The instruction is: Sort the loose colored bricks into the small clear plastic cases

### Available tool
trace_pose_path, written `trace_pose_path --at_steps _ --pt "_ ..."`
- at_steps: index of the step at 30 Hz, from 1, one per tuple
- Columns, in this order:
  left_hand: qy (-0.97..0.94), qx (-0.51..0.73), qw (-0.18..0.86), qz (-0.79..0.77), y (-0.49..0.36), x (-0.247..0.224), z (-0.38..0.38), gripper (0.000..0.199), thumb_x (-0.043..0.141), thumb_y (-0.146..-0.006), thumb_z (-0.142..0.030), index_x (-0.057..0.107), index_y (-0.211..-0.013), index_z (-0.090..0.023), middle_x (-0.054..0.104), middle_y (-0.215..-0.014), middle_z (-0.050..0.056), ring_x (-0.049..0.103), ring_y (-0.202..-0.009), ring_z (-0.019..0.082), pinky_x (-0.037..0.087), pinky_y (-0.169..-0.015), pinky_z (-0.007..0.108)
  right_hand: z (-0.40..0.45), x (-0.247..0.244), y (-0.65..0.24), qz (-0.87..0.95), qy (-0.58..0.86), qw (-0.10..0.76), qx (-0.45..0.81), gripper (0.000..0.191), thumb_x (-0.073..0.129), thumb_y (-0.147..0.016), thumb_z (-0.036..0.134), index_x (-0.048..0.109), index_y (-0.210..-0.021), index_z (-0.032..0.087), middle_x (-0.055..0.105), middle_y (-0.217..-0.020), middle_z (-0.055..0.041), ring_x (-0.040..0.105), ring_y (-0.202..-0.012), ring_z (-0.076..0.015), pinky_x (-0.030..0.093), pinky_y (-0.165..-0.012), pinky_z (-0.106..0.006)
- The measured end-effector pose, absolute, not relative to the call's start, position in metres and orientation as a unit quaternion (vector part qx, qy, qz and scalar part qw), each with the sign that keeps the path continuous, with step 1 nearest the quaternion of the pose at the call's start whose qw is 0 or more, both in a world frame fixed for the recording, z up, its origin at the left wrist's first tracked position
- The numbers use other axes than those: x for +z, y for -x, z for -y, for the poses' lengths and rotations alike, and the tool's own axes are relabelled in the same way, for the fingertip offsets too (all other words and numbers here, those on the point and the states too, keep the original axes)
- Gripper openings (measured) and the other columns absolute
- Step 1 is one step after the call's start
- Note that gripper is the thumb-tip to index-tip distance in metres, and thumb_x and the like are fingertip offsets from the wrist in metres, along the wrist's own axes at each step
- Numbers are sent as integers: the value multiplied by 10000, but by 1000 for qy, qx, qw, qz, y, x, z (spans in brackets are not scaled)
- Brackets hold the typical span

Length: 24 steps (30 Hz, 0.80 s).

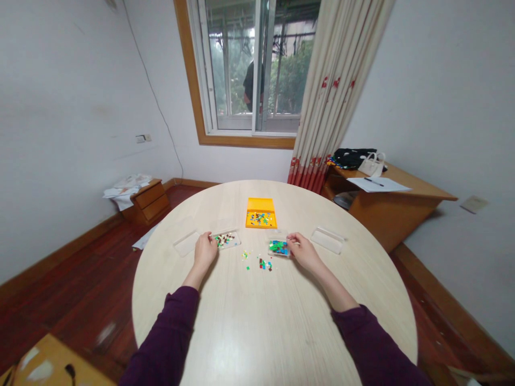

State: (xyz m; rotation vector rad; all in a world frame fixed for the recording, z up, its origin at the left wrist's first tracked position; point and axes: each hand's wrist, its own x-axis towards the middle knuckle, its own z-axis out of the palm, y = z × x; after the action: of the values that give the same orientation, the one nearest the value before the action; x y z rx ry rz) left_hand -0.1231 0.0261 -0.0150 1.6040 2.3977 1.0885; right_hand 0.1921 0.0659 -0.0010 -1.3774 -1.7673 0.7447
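Observation:
My left hand [205,251] has its fingers closed on the left end of a clear plastic box [237,234] that holds small brown, white and green pieces. Across from it, my right hand [304,251] grips the right side of a second clear plastic box [279,254] with larger green and blue building pieces in it. Both boxes rest on or just over the table. Between and in front of them lie loose yellow and green pieces [245,255] and a small cluster of coloured pieces [265,264]. Behind them stands an opened yellow case [260,204] with mixed small pieces inside.
The round wooden table [257,327] also bears a clear tray or lid [186,244] at left and another clear tray [328,240] at right. A desk [418,187] with papers and a white bag stands beyond, right. A person shows outside the window [237,69].

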Motion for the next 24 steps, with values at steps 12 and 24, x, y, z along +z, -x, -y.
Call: trace_pose_path --at_steps 12,24 --pt "-489 402 109 -767 119 -20 -25 480 488 -761 -61 486 -1234 -144 651 -1186 155 619 -1095 260 474 -894 369 -30 33 -184 878 299 341 155 261 478 -898 195 681 -1062 207 629 -953 -85 616 -865 -181 523 -778 -339" --pt "-496 425 76 -753 120 -20 -25 120 456 -818 -181 575 -808 -168 665 -866 97 636 -860 221 473 -805 330 -25 40 -186 898 275 322 121 277 459 -899 137 666 -1077 180 619 -959 -101 611 -852 -182 533 -759 -339"
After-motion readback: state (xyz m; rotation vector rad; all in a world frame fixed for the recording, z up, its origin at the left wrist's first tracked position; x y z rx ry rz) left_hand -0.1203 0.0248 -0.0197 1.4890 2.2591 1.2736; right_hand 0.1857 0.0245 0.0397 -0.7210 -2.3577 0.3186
